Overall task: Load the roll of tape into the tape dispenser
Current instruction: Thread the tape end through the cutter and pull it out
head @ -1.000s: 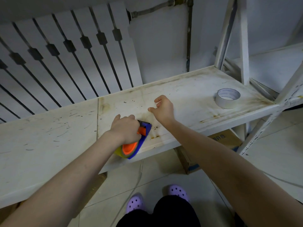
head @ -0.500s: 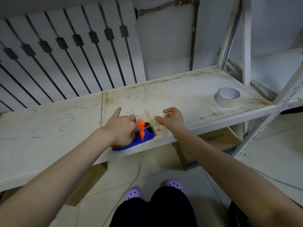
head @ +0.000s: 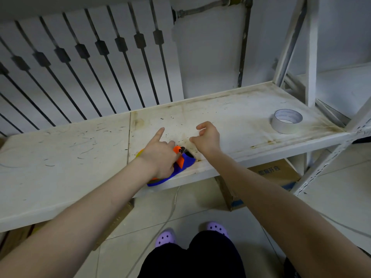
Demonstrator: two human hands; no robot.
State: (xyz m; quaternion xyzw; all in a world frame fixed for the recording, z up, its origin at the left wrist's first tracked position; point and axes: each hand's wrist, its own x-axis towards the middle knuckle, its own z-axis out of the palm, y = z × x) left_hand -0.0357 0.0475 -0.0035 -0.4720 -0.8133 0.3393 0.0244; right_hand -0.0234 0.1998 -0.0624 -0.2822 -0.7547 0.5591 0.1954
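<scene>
A blue and orange tape dispenser (head: 185,162) lies flat at the front edge of the stained white shelf (head: 230,117). My left hand (head: 159,152) is closed over it, index finger pointing away, and hides most of its body. Just to the right, my right hand (head: 206,137) hovers over the shelf with curled, parted fingers and holds nothing. A roll of whitish tape (head: 286,121) lies flat on the shelf far to the right, well apart from both hands.
A white radiator (head: 80,67) and a pipe (head: 243,47) stand behind the shelf. White rack uprights (head: 311,57) rise at the right. Cardboard boxes (head: 269,173) sit under the shelf. My purple shoes (head: 165,237) are on the tiled floor below.
The dispenser went from tipped on its side to lying flat under my left hand, whose index finger has stretched out. My right hand stayed close beside it, empty.
</scene>
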